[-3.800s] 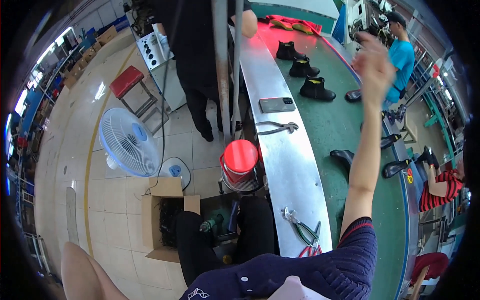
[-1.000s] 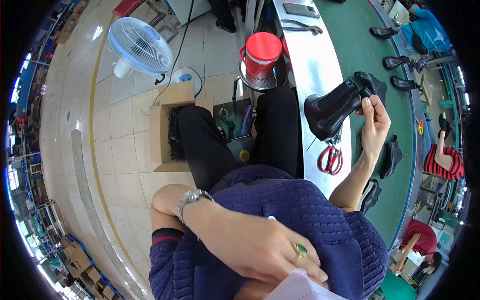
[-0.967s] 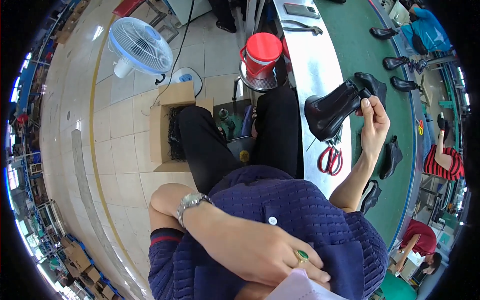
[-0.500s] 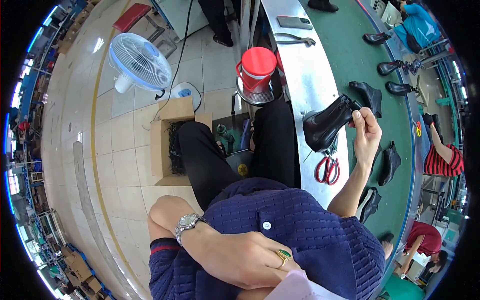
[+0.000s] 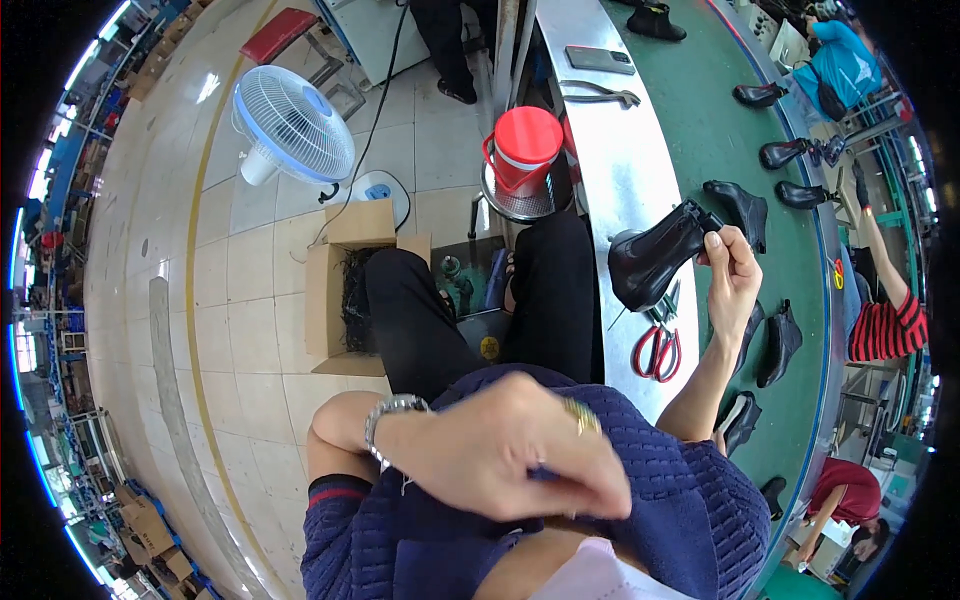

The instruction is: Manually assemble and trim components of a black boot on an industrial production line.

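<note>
At the right, my right hand (image 5: pixel 732 268) grips a black leather ankle boot (image 5: pixel 652 262) by its upper edge, with thumb and fingers pinched. The boot hangs tilted over the metal bench, toe toward the lower left. My left hand (image 5: pixel 510 450), with a ring and a wristwatch, is in front of my chest, its fingers bent and pressed together. Motion blurs it, and whatever it may hold is hidden. Red-handled scissors (image 5: pixel 657 354) lie on the bench just below the boot, by another small tool partly covered by it.
The narrow metal bench (image 5: pixel 630 150) bears a phone (image 5: pixel 600 60) and pliers (image 5: pixel 600 95). Several boots stand on the green conveyor (image 5: pixel 690 130) beyond. A red jug (image 5: pixel 528 140) on a stool, an open carton (image 5: pixel 320 300) and a fan (image 5: pixel 292 120) stand left of the bench. Co-workers sit across.
My left hand has moved up and forward from the collar, with its fingers turned toward the right. My right hand still holds the boot, almost unmoved. The whole view has shifted slightly.
</note>
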The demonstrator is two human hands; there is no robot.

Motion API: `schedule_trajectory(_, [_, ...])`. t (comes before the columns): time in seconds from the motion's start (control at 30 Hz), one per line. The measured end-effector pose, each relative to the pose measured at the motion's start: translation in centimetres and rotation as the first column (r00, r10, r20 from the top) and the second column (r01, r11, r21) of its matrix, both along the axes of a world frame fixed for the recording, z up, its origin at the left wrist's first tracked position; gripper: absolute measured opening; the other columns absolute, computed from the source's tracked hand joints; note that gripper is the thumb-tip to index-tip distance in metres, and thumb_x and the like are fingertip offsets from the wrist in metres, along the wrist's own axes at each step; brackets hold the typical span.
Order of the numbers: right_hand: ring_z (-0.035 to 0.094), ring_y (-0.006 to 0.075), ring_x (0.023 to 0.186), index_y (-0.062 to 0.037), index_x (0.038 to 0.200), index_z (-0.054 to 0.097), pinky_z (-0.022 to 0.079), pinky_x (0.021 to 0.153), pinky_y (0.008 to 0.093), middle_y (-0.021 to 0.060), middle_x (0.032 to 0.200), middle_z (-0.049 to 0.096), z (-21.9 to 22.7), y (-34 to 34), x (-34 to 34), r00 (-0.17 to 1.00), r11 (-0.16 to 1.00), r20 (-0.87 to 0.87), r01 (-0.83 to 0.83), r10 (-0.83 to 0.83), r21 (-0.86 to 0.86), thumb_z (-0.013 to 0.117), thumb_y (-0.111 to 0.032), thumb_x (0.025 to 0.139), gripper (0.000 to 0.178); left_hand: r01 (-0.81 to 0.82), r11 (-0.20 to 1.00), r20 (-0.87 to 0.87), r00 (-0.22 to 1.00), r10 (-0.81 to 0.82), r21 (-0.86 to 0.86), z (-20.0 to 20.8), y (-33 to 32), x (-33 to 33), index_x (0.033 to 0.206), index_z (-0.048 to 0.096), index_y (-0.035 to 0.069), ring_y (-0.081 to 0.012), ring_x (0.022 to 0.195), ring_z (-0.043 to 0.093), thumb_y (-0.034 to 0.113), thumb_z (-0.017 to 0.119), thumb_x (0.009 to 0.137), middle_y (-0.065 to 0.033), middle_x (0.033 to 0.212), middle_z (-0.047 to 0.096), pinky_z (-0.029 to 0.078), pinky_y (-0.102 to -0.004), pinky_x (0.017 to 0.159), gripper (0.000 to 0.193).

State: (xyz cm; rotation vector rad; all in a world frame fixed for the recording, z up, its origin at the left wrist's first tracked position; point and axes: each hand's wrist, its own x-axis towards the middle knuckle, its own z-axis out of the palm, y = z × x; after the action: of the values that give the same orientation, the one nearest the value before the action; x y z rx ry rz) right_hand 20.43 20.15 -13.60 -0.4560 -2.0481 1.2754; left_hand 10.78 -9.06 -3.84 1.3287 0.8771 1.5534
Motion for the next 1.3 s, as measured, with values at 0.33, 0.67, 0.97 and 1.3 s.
schedule_trajectory(0.33, [0.05, 0.0078, 0.065, 0.0033, 0.08, 0.054, 0.041, 0.059, 0.022, 0.002, 0.077, 0.052, 0.3, -1.0, -0.6, 0.999, 0.999, 0.037, -0.035, 0.034, 0.017, 0.059, -0.006, 0.094, 0.017, -0.475, 0.811, 0.284, 0.771, 0.571, -0.342, -8.2, 2.3, -6.9, 0.094, 0.07, -0.004, -0.0137, 0.071, 0.067, 0.001, 0.067, 0.086, -0.011, 0.082, 0.07, 0.054, -0.0231, 0.066, 0.01])
schedule_trajectory(0.67, [0.056, 0.0116, 0.061, 0.0043, 0.082, 0.059, 0.043, 0.058, 0.0258, 0.0074, 0.077, 0.059, 3.8, -4.1, -3.0, 0.973, 0.957, 0.034, -0.229, 0.227, 0.177, 0.065, -0.001, 0.085, 0.009, -0.495, 0.849, -0.321, 0.846, 0.425, -0.182, -12.4, 3.0, -7.7, 0.136, 0.048, 0.007, -0.0286, 0.133, 0.038, 0.007, 0.076, 0.074, -0.019, 0.143, 0.039, 0.033, -0.0391, 0.109, 0.068])
schedule_trajectory(0.97, [0.052, 0.0042, 0.063, 0.0015, 0.092, 0.067, 0.04, 0.058, 0.0199, -0.0016, 0.073, 0.057, 3.3, -6.3, -9.3, 0.899, 0.886, -0.049, -0.438, 0.436, -0.154, 0.063, -0.015, 0.093, 0.017, -0.435, 0.9, -0.222, 0.88, 0.421, -0.015, -17.1, 4.2, -7.5, 0.154, 0.004, 0.008, -0.0215, 0.139, 0.031, 0.007, 0.084, 0.066, -0.0127, 0.157, 0.022, 0.025, -0.035, 0.113, 0.119])
schedule_trajectory(1.3, [0.066, 0.019, 0.087, 0.0004, 0.122, 0.059, 0.052, 0.077, 0.0325, 0.0122, 0.104, 0.067, -5.8, -5.2, -9.8, 0.926, 0.953, 0.225, -0.293, 0.304, -0.081, 0.063, -0.022, 0.092, 0.038, -0.588, 0.724, -0.077, 0.792, 0.605, -0.361, -20.0, -2.7, -5.1, 0.154, 0.01, 0.01, -0.0176, 0.142, 0.024, 0.002, 0.084, 0.064, -0.0084, 0.159, 0.017, 0.023, -0.0326, 0.114, 0.117])
